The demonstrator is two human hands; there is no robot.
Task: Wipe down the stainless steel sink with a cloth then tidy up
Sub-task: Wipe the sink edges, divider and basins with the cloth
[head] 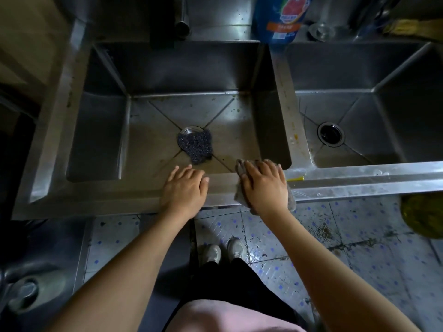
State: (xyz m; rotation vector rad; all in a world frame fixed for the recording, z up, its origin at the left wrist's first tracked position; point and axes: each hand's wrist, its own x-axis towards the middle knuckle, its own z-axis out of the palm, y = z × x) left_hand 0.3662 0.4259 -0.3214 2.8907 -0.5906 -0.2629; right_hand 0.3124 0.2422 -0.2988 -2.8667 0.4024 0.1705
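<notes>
The right hand (266,185) lay flat, pressing a crumpled grey cloth (240,167) onto the front rim of the two-basin stainless steel sink (119,195) near its divider. The left hand (184,190) rested open on that rim beside it. One dark wire scouring pad (196,146) covered the left basin's drain, and one blue detergent bottle (280,20) stood on the back ledge.

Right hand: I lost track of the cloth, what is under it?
A crumpled grey cloth lies under the right hand, pressed on the steel sink's front rim; only its edges show. Its middle is covered.
</notes>
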